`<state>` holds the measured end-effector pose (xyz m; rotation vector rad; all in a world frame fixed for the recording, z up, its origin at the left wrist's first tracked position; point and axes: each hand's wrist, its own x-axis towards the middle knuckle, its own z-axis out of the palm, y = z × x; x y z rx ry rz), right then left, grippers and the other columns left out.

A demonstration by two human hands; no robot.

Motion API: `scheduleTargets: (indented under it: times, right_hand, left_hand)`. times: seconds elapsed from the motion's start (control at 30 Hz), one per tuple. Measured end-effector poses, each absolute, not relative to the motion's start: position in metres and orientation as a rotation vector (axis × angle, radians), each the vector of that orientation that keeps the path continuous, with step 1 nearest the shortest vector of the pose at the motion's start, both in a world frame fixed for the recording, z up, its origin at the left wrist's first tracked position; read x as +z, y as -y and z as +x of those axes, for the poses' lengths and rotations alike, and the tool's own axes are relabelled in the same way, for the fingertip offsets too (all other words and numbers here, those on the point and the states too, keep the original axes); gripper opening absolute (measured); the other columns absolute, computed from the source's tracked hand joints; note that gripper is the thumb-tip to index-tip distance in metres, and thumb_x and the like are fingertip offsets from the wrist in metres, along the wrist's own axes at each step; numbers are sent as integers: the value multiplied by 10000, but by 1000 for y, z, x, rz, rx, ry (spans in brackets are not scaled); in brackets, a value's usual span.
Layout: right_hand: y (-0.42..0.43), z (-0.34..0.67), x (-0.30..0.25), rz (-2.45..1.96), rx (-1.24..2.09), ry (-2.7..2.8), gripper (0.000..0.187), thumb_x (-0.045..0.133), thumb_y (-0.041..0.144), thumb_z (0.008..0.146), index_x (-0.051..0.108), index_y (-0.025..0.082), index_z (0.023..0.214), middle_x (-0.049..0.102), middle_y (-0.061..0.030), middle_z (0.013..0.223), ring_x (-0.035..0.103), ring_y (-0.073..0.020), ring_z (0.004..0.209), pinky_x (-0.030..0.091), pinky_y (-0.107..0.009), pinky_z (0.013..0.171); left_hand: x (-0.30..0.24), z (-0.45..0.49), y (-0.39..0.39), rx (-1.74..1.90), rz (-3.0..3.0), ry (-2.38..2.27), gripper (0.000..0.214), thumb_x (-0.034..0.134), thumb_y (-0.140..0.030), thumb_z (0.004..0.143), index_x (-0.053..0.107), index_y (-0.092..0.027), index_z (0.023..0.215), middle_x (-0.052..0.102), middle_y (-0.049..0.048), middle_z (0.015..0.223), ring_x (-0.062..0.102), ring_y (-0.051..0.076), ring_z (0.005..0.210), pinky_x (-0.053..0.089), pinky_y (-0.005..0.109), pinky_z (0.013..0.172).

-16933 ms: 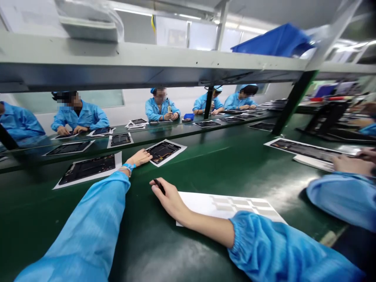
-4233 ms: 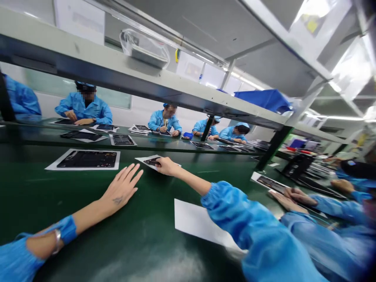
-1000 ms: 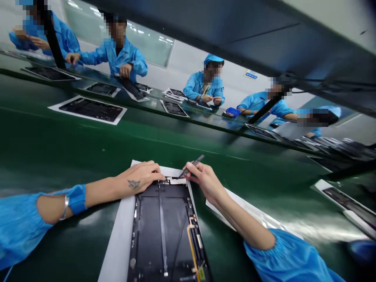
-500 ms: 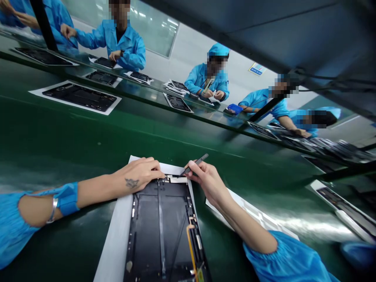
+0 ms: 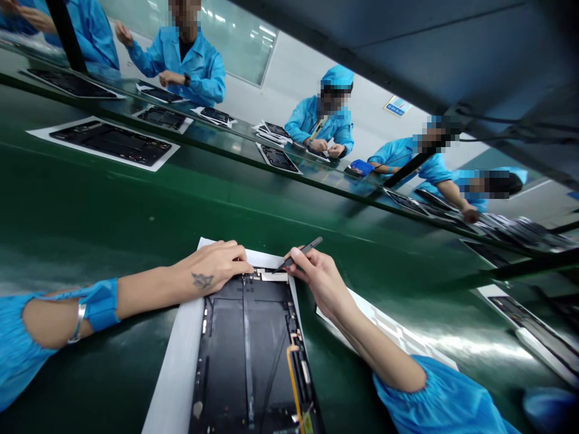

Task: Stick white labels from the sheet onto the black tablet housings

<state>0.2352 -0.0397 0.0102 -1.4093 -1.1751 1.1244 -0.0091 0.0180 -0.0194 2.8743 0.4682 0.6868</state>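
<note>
An opened tablet with a black interior, an orange flex cable and small parts along its rim lies in front of me on white paper. Curled over its far edge, my left hand is closed, with the fingertips pressed near small connectors; part of the fingers is hidden. My right hand pinches dark tweezers at the far right corner. Their tip meets a pale strip along that edge; whether it grips the strip, I cannot tell.
Another opened tablet lies on paper at the far left of the green surface. A white sheet is beside my right forearm. Beyond a raised ledge, co-workers in blue handle more tablets. A dark shelf hangs overhead.
The tablet at far left has shifted leftward. A co-worker across the ledge has raised one hand away from a tablet. My hands and the tweezers stay nearly in place.
</note>
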Motion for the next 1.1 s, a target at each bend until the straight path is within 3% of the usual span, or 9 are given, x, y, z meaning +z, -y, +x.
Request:
scheduleTargets:
  times: [0.4, 0.63, 0.93, 1.1]
  right_hand:
    - [38, 234, 12, -1430, 1110, 1177, 484, 795, 631, 659, 664, 166, 691, 578, -6, 650, 519, -142, 662, 467, -293, 707]
    - [38, 233, 10, -1437, 1077, 1209, 493, 774, 645, 666, 655, 168, 696, 594, -7, 649, 539, -149, 654, 461, -285, 681]
    - [43, 234, 10, -1482, 743, 1459, 387, 627, 563, 833, 649, 195, 715, 653, -32, 710, 608, -208, 719, 459, -301, 672]
    - [53, 224, 14, -1376, 652, 1599, 326, 603, 497, 881, 699, 204, 774, 701, -52, 827, 633, -219, 772, 474, -300, 675]
  left_hand:
    - [-9, -11, -14, 593, 2871, -484, 382, 391, 15, 890, 622, -191, 1113, 635, 58, 1067, 523, 191, 880, 408, 291, 733]
    - [-12, -8, -16, 537, 2879, -458, 497, 394, 10, 894, 586, -249, 1273, 587, 63, 1105, 482, 201, 884, 402, 294, 737]
    - [-14, -10, -21, 523, 2887, -468, 497, 414, -23, 914, 595, -292, 1291, 589, 65, 1114, 487, 202, 893, 416, 296, 741]
    - [-4, -12, -17, 508, 2895, -434, 415, 416, -31, 935, 617, -220, 1245, 626, 75, 1138, 527, 201, 930, 451, 308, 782]
